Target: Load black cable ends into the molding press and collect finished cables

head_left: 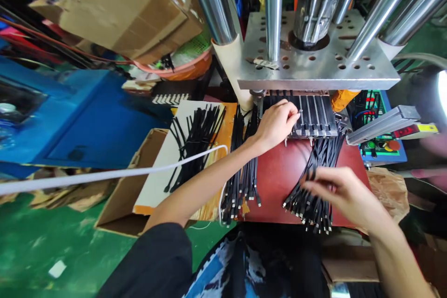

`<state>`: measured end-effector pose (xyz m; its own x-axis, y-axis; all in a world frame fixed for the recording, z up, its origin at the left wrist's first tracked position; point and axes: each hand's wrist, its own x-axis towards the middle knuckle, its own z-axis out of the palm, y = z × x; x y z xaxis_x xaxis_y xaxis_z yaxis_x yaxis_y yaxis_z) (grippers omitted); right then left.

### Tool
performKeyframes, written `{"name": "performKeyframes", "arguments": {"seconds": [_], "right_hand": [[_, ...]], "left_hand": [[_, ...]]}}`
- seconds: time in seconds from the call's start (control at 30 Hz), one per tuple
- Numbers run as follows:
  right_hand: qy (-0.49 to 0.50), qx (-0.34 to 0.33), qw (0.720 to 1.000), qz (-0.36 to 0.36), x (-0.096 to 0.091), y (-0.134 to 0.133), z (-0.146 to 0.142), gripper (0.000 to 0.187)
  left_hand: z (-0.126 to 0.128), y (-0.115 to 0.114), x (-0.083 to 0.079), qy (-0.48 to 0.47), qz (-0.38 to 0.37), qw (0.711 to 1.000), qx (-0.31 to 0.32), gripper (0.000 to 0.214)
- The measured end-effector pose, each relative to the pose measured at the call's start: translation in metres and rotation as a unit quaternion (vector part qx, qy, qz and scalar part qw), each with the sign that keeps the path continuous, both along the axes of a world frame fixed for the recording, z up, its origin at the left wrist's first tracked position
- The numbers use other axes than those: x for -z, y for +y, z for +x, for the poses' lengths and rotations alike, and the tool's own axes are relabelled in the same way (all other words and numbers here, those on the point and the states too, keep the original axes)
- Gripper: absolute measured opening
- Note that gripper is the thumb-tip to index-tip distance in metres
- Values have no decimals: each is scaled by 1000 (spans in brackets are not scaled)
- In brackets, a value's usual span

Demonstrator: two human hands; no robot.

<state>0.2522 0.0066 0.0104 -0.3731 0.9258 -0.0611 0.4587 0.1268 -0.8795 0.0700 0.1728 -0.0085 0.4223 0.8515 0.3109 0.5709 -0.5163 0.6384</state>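
Observation:
My left hand [277,122] reaches forward to the slotted metal mould [314,116] under the press, fingers pinched on a thin black cable end at the mould's slots. My right hand [344,193] hovers over a fanned bundle of black cables [314,181] lying on the red work surface [279,172], fingers curled and touching several of them. Another bundle of black cables [240,172] lies between my arms. A third pile of black cables [195,139] rests on a white board at the left.
The press plate [314,65] with steel columns [274,9] stands right above the mould. A control box with buttons [382,144] sits to the right. An open cardboard box [122,200], a white cord [104,174] and a blue machine [87,121] lie left.

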Motion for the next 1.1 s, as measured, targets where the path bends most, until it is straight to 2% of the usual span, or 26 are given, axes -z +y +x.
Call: {"name": "performKeyframes", "arguments": {"seconds": [0.07, 0.13, 0.2, 0.27, 0.33, 0.4, 0.47, 0.57, 0.7, 0.93, 1.03, 1.1], "right_hand": [[-19, 41, 999, 27, -15, 48, 22, 44], [-7, 78, 996, 36, -20, 96, 33, 46], [11, 88, 996, 30, -15, 135, 35, 47], [21, 79, 996, 26, -5, 161, 33, 48], [20, 77, 996, 28, 4, 177, 31, 49], [15, 79, 996, 29, 12, 185, 30, 50], [7, 87, 995, 37, 17, 188, 29, 51], [3, 89, 993, 71, 20, 188, 28, 51], [8, 56, 993, 101, 22, 188, 27, 50], [20, 80, 991, 106, 29, 190, 28, 38], [31, 81, 991, 103, 29, 190, 29, 38], [33, 86, 991, 93, 29, 190, 31, 42]], "left_hand": [[9, 13, 4, 27, 11, 999, -39, 11], [11, 15, 5, 16, 14, 997, -78, 10], [5, 8, 4, -16, 25, 997, -72, 31], [-8, -5, 5, -16, 66, 998, 6, 46], [-22, -15, 8, 38, 140, 982, 121, 46], [-32, -19, 12, 108, 207, 949, 211, 40], [-37, -18, 17, 145, 234, 929, 246, 38], [-37, -13, 21, 148, 228, 932, 239, 41], [-36, -10, 20, 150, 241, 929, 238, 36], [-33, -16, 14, 204, 242, 921, 228, 34], [-29, -17, 14, 186, 233, 928, 222, 33], [-25, -17, 16, 158, 236, 939, 196, 29]]}}
